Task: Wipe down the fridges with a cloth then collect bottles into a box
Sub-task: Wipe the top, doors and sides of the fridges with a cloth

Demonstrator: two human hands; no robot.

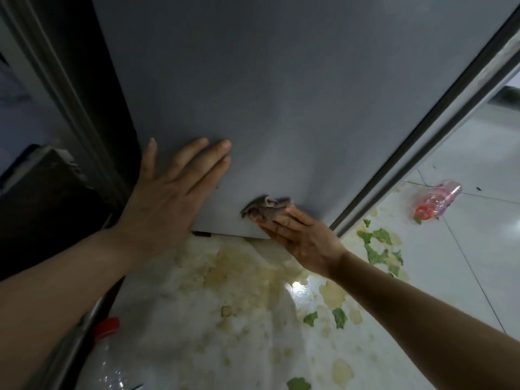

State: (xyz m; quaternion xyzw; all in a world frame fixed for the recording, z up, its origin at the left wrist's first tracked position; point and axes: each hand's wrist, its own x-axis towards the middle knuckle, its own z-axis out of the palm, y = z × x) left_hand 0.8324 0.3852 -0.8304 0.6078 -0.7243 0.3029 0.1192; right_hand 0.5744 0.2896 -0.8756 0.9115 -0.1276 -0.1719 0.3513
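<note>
Left hand (168, 190) lies flat against the grey fridge door (281, 94), fingers straight and slightly spread, thumb pointing up along the door's left edge; it grips nothing. Its forearm enters from the lower left corner of the view.

Right hand (302, 240) is placed at the door's bottom edge, fingers straight and close together, pressing a crumpled grey-brown cloth (266, 208) against the panel. The cloth is bunched under the fingertips and sits just above the bottom edge, right of the left hand and apart from it. The right forearm enters from the lower right.

No brand, label or writing can be read on the door or the bottles.

A dark rubber seal (439, 116) runs diagonally along the door's right edge. Left of the door stands a dark second unit (84, 80). The white tiled floor (464, 263) below carries yellowish stains and scattered green leaf scraps (377, 246). A clear plastic bottle with a red cap (436, 202) lies on its side on the floor to the right, well apart from the door. Another red-capped clear bottle (108, 350) lies at the lower left, partly behind the left forearm.
</note>
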